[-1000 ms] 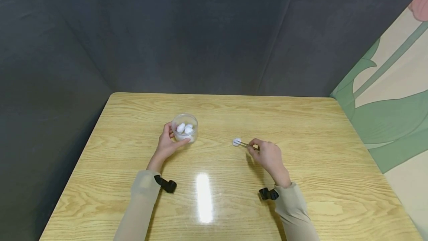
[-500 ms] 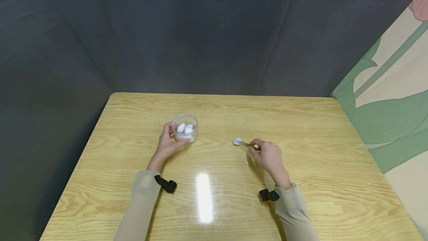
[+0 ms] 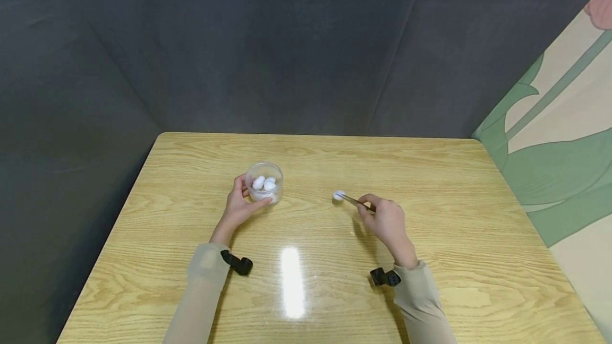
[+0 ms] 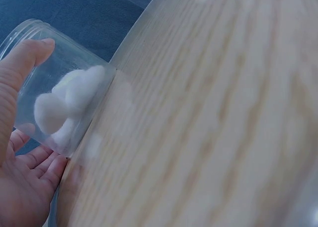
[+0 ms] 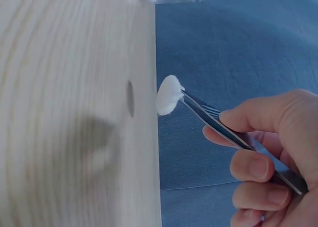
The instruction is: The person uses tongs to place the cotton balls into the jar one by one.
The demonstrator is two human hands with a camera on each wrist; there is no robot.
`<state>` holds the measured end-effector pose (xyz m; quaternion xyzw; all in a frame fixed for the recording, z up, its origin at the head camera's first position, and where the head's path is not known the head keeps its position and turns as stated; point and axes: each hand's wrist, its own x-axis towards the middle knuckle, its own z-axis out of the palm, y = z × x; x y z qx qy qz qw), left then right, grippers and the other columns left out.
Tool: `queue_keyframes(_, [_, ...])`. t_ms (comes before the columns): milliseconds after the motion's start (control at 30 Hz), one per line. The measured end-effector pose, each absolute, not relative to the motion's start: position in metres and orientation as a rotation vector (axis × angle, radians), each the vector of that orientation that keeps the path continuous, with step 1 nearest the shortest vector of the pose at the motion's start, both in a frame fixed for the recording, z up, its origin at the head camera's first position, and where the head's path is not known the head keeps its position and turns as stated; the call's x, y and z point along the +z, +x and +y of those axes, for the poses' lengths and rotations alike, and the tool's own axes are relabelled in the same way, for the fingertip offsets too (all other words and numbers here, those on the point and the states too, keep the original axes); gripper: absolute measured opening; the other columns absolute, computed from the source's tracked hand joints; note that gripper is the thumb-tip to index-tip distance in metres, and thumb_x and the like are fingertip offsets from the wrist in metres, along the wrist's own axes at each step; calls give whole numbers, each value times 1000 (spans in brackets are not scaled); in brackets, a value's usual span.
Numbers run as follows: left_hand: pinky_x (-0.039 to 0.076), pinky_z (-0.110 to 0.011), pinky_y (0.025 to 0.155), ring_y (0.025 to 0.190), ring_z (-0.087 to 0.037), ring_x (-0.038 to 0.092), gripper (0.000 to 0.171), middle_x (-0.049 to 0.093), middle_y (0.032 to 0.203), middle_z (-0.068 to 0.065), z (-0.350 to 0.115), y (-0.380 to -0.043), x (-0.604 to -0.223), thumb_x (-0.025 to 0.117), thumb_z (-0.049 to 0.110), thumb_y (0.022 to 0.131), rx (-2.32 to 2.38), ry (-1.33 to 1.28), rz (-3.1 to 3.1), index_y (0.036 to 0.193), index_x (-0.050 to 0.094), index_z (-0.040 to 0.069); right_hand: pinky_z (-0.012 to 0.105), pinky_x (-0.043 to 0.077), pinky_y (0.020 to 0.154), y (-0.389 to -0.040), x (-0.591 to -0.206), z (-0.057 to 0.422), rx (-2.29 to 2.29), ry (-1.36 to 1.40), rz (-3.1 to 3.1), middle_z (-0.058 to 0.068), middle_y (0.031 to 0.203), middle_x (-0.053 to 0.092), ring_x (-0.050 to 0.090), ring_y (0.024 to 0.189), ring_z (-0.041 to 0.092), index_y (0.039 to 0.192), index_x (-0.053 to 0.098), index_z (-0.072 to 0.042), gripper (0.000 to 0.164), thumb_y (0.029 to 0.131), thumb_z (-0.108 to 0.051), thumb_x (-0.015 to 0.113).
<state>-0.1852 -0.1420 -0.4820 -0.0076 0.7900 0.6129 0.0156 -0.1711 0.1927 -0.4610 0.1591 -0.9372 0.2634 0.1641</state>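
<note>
My left hand (image 3: pixel 240 207) grips a clear plastic jar (image 4: pixel 69 53) that stands upright on the table, thumb on the near side and fingers round the far side. Several white cotton balls (image 4: pixel 69 98) lie at the bottom of the jar. To the right, my right hand (image 3: pixel 384 220) pinches a pair of metal tweezers (image 5: pixel 213 118) between thumb and fingers. Their tips clasp a single cotton ball (image 5: pixel 170 95), raised off the table with its shadow below it in the right wrist view.
The wooden table (image 3: pixel 430 185) has a glossy surface with a bright reflection near its front. A dark cloth (image 3: pixel 296 46) hangs behind and to the left. On the right there is a floral patterned fabric (image 3: pixel 564 174).
The tweezers have closed on the cotton ball and lifted it off the table, the right hand rising slightly. My left hand and the jar have stayed in place.
</note>
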Motion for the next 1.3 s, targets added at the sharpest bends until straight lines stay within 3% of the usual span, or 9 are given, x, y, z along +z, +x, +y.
queue_keyframes(167, [34,-46,99,116,-36,42,78,41,132,-26,-142,-185,-483,76,6,77,1907,-19,2456,139,28,-3,22,21,37,-172,-458,193,760,463,-2634,-6,46,44,20,38,-4,85,71,-5,6,80,-5,70])
queue_keyframes(433, [34,-46,99,116,-37,43,79,41,132,-26,-143,-185,-482,76,6,77,1902,-21,2464,139,27,-3,22,19,36,-174,-452,191,751,462,-2616,-8,46,39,20,37,1,86,71,-4,6,81,-6,70])
queue_keyframes(633, [34,-46,98,115,-37,43,79,42,131,-26,-143,-185,-482,76,7,76,1901,-16,2470,139,28,-3,22,19,36,-176,-447,190,771,473,-2604,-10,45,34,16,37,-3,86,71,-4,5,82,-7,69])
queue_keyframes(1000, [34,-48,99,116,-38,43,79,41,131,-27,-142,-185,-481,75,5,77,1904,-13,2470,139,28,-4,23,20,36,-179,-437,185,810,450,-2641,-8,46,37,17,36,-5,89,72,-6,7,84,-8,68])
queue_keyframes(1300, [34,-47,99,115,-37,43,79,41,131,-26,-141,-185,-480,76,7,76,1896,-36,2461,139,28,-2,24,21,38,-179,-426,176,805,465,-2645,-8,46,38,23,36,3,90,72,-7,8,85,-11,67])
